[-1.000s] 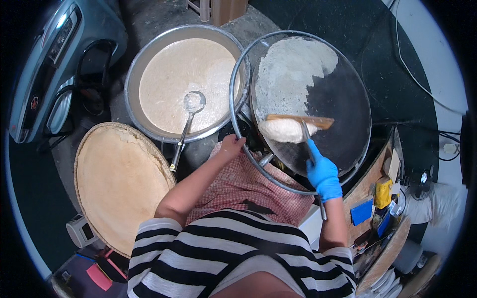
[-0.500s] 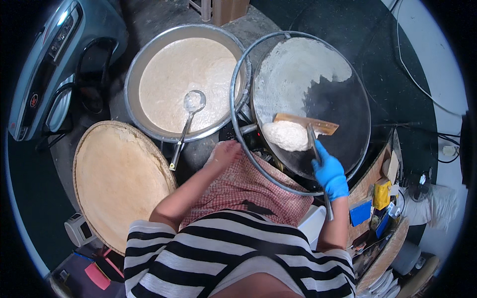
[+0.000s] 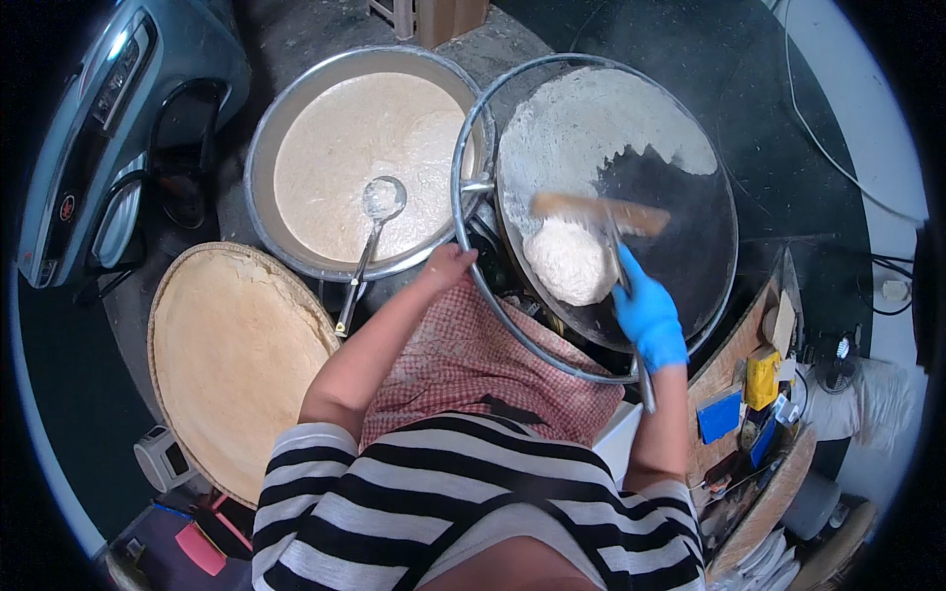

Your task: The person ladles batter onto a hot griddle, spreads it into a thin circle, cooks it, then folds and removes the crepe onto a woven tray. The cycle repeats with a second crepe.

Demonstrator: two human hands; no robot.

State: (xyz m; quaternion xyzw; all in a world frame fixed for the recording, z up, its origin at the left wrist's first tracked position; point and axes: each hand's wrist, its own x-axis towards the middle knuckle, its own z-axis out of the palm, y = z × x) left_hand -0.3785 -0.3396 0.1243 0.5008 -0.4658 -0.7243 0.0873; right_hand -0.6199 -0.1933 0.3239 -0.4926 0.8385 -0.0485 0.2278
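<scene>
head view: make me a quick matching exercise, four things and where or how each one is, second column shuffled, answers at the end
1. ladle
2. left hand
3. right hand
4. pale dough lump

A. gloved in blue, holding the wooden-bladed spreader
B. on the round griddle
C. bowl end in the batter, handle over the rim of the metal basin
D. bare, at the metal ring

Pairs: 1-C, 2-D, 3-A, 4-B
</scene>
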